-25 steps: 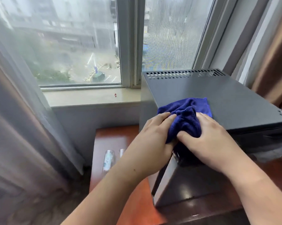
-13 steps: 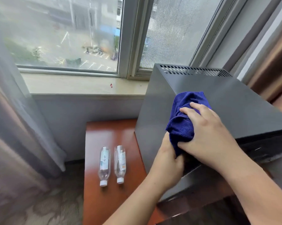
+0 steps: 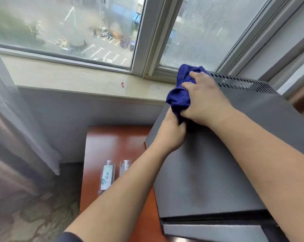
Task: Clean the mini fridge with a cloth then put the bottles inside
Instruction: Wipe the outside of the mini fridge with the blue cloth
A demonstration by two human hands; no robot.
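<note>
Head cam: right hand (image 3: 206, 102), left hand (image 3: 168, 135) both clutch crumpled blue cloth (image 3: 179, 97) on grey metal mini fridge (image 3: 208, 172), top-left edge.

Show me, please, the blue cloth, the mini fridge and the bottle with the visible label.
blue cloth (image 3: 180, 97): head view, its bunched middle.
mini fridge (image 3: 217, 172): head view, bare grey top panel.
labelled bottle (image 3: 106, 177): head view, its white label.

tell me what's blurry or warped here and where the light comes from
Head view: soft daylight from the window, no hard shadows; the curtain and carpet at left are smeared; wide-angle distortion skews the window frame; the mini fridge top shows a dull sheen, no glare.
</note>
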